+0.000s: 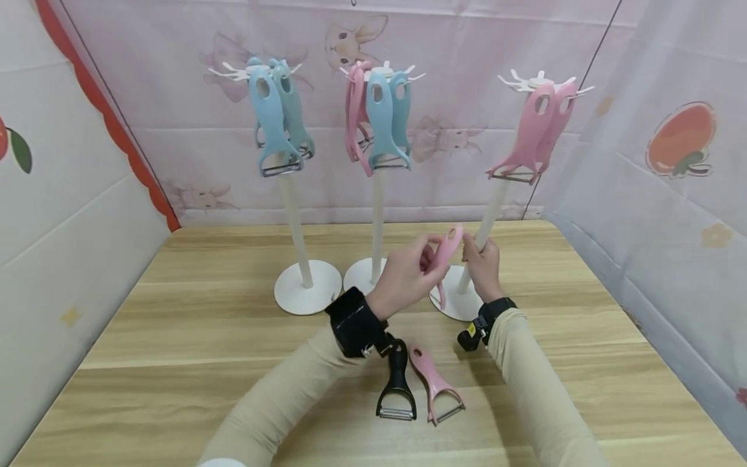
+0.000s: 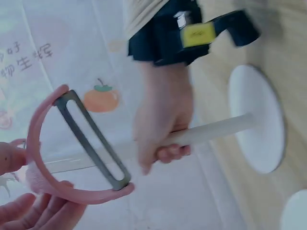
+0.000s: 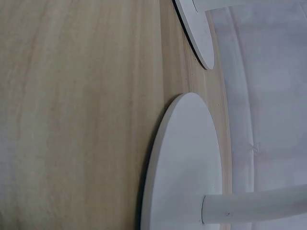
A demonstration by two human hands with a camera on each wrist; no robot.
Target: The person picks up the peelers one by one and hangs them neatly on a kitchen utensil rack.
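Observation:
My left hand (image 1: 405, 272) holds a pink peeler (image 1: 448, 248) by its handle, beside the right-hand stand. Up close in the left wrist view, the peeler's curved pink head (image 2: 79, 195) carries a slotted metal blade, with my fingers and thumb around the handle end. With my right hand (image 1: 484, 264) I grip the white pole (image 1: 492, 211) of that stand, below its hooks. Two pink peelers (image 1: 533, 126) hang from the hooks there. The right wrist view takes in the stand's round white base (image 3: 184, 153) and lower pole, but not my right hand.
On the left stand (image 1: 297, 227) hang several blue peelers (image 1: 268, 110). The middle stand (image 1: 378, 201) bears pink and blue peelers (image 1: 380, 113). Nearer me, a black peeler (image 1: 397, 370) and a pink peeler (image 1: 428, 373) lie on the wooden table (image 1: 175, 337). Printed cloth walls surround the table.

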